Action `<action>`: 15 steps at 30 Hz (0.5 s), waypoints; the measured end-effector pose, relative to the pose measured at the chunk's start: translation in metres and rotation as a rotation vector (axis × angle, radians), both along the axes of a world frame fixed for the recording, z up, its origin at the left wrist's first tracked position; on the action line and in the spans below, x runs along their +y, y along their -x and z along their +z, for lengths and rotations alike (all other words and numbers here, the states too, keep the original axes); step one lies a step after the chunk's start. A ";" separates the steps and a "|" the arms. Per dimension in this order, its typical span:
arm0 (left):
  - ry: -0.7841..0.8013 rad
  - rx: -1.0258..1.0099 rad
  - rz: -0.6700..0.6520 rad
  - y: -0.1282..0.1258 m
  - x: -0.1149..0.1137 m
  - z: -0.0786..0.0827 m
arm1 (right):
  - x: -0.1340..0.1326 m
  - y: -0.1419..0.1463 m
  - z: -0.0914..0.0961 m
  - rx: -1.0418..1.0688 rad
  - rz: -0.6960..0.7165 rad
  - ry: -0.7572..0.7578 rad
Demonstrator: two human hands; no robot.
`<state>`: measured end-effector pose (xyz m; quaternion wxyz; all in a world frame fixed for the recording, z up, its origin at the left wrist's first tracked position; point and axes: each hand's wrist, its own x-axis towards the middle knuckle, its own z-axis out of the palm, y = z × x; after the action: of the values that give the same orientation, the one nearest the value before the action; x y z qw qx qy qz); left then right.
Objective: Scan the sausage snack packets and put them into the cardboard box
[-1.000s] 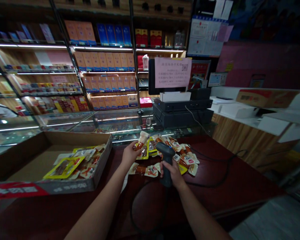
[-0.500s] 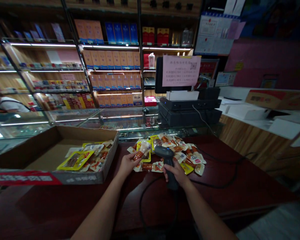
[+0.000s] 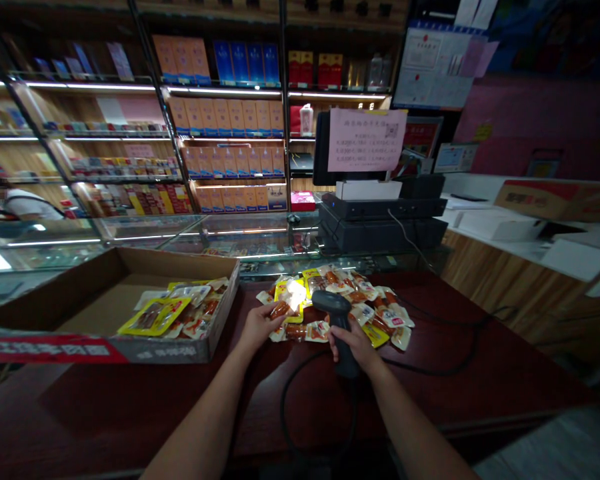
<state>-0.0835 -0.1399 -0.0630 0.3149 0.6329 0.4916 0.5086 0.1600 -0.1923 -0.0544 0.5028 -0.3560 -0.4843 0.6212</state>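
Well beyond the scanner (image 3: 336,305), a pink sheet (image 3: 363,157) bears Chinese characters (image 3: 367,123).

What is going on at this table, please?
A person holds a snack packet in the left hand and a dark scanner in the right hand. The scanner's head is close to that packet, where a bright patch of light shows. More packets lie in a loose pile on the dark red table, and others are inside the open cardboard box on the left.
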 end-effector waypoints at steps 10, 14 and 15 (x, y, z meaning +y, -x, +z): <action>0.040 -0.036 0.071 -0.002 -0.001 0.000 | 0.001 -0.002 0.000 0.011 0.001 -0.011; -0.026 -0.004 0.128 0.002 -0.007 0.025 | 0.001 0.000 0.008 0.070 -0.014 -0.026; -0.053 0.004 0.150 0.007 -0.010 0.035 | 0.001 0.002 0.012 0.080 -0.009 -0.033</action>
<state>-0.0903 -0.1495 -0.0283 0.2581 0.6035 0.5245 0.5423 0.1579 -0.1914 -0.0426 0.5304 -0.3250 -0.4724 0.6244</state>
